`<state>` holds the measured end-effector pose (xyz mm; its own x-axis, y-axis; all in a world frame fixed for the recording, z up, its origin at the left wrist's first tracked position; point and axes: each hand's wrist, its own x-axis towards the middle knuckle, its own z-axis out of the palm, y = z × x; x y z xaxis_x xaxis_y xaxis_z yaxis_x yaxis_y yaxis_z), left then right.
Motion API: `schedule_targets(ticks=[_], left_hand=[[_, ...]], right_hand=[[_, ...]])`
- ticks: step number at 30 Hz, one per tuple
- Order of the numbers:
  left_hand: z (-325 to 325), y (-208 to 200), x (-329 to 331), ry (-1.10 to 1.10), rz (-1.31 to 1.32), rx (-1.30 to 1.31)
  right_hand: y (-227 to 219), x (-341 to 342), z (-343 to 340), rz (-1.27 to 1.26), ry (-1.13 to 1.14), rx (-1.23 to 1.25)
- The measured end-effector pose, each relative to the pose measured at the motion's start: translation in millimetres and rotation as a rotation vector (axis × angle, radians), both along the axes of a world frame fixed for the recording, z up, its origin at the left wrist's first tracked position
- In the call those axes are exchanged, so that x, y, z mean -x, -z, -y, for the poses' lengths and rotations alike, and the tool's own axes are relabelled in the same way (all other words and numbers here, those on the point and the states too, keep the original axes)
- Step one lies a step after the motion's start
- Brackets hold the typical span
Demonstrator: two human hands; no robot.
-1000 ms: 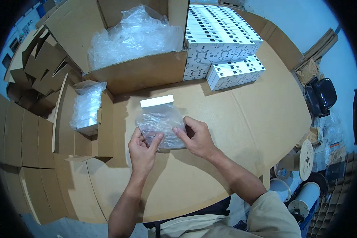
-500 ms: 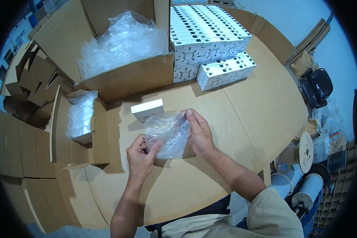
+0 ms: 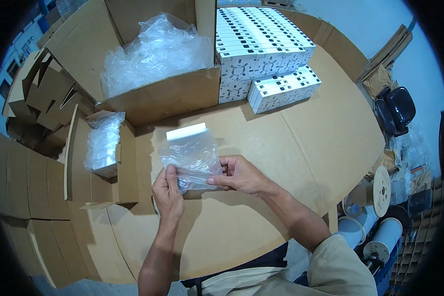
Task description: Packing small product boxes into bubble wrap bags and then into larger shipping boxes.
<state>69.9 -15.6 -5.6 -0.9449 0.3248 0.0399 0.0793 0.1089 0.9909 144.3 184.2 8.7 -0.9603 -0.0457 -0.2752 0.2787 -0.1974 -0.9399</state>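
Between my two hands is a clear plastic bag, crinkled and see-through. My left hand pinches its lower left edge with the thumb on top. At the lower right edge my right hand grips the bag between thumb and fingers. Just beyond the bag stands a small white box; its lower part is hidden behind the plastic. Whether the bag touches the box I cannot tell.
A large carton holds a heap of clear bags. To the left, a smaller open carton contains bagged white boxes. Patterned white boxes are stacked at the back. Cable spools stand beyond the table's right edge.
The bag has moved left and now overlaps the small white box. My right hand has shifted down from the bag's top right corner to its lower right edge.
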Motion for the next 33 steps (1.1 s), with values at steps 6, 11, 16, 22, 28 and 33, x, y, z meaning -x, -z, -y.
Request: schedule_targets(ticks=[6,11,16,22,28,33], left_hand=[[-3.2,2.5,4.5,-0.062,-0.061,-0.139],[-6.6,-6.5,3.6,-0.123,0.084,-0.212],[1.3,1.7,12.8,-0.125,0.030,-0.202],[0.2,4.2,13.7,-0.207,0.008,-0.297],[-4.9,-4.8,7.4,-0.215,-0.068,-0.128],[-3.5,-8.2,5.6,-0.215,-0.101,-0.158]], right_hand=[[-1.2,-1.4,1.4,-0.058,-0.042,-0.146],[-11.6,-3.9,1.6,-0.074,-0.106,-0.387],[-8.8,-4.8,2.6,-0.137,-0.174,-0.408],[-6.2,-4.9,-2.1,-0.182,-0.269,-0.436],[-6.2,-5.9,-2.6,-0.153,-0.319,-0.434],[-5.4,-7.2,0.0,-0.152,-0.184,-0.254]])
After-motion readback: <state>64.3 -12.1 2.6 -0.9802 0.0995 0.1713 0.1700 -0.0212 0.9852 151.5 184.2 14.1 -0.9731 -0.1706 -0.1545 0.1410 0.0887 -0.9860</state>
